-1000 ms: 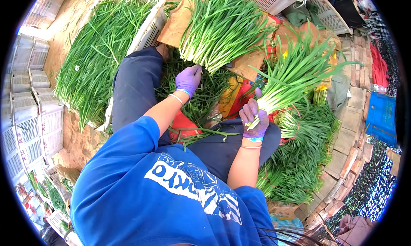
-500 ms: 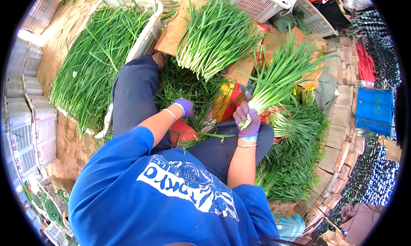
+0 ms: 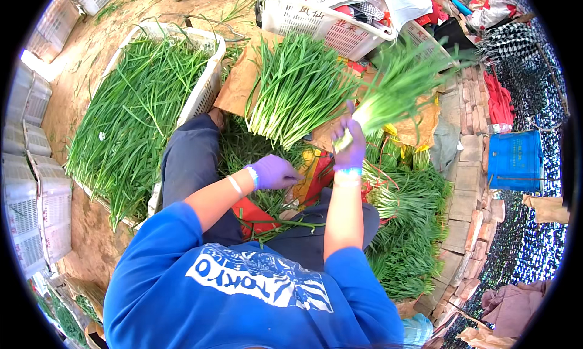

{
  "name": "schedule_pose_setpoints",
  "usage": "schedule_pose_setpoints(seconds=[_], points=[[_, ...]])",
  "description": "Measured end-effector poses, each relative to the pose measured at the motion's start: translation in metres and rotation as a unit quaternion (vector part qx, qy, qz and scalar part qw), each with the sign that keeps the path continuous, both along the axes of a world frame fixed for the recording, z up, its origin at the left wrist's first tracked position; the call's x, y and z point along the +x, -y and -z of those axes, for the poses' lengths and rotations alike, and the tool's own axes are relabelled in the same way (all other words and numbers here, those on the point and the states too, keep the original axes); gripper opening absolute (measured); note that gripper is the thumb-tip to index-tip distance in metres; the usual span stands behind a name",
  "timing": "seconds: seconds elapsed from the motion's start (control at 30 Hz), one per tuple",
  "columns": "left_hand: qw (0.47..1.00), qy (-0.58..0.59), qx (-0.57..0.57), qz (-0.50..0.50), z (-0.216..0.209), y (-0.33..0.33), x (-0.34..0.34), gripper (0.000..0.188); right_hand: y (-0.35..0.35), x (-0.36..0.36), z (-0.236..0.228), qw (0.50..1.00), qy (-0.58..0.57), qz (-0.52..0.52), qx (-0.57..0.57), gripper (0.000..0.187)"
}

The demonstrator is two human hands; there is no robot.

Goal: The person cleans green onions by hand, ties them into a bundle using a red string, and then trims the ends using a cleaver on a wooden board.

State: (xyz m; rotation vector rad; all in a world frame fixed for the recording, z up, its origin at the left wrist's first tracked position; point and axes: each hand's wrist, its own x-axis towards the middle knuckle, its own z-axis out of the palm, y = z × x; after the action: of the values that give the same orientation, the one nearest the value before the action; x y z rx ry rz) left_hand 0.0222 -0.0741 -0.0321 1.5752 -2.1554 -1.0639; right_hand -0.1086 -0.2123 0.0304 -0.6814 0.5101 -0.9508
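A bunch of garlic chives (image 3: 401, 85) is gripped near its pale stem ends by my right hand (image 3: 350, 145) in a purple glove. Its green tips point up and to the right and are blurred. My left hand (image 3: 273, 171), also gloved, hovers over loose green scraps (image 3: 243, 145) between my legs, fingers stretched toward the right and nothing seen in them. Ahead of both hands, a loose heap of garlic chives (image 3: 300, 85) lies on a brown board (image 3: 234, 94), stem ends toward me. Bundles of chives (image 3: 410, 227), some with red ties, lie beside my right leg.
To my left stands a white crate (image 3: 209, 75) heaped with long chives. Another white crate (image 3: 322, 21) holding cloths and bags is at the far side. A brick edging (image 3: 464, 203) runs along the right, with a blue bag (image 3: 515, 160) beyond it. Stacked crates (image 3: 48, 197) line the far left.
My right hand has lifted the bunch up and away from my lap, and its leaves swing. My left hand has moved right, its fingers now extended. The view has shifted slightly.
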Motion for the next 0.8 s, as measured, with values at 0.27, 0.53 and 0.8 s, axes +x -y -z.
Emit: schedule_pose_setpoints(seconds=[0.27,0.53,0.8], points=[[0.831,-0.145,-0.067,-0.533,0.058,0.020,0.133,0.107,-0.021,0.074,0.123,0.792,-0.590,-0.047,-0.150,0.049],[0.865,-0.083,0.200,-0.453,0.022,0.108,0.066,0.134,-0.024,0.095,0.105,0.619,-0.735,-0.192,-0.197,0.047],[0.830,0.082,0.216,-0.508,0.010,0.117,0.050,0.134,-0.020,0.084,0.064,0.579,-0.730,-0.259,-0.255,0.041]])
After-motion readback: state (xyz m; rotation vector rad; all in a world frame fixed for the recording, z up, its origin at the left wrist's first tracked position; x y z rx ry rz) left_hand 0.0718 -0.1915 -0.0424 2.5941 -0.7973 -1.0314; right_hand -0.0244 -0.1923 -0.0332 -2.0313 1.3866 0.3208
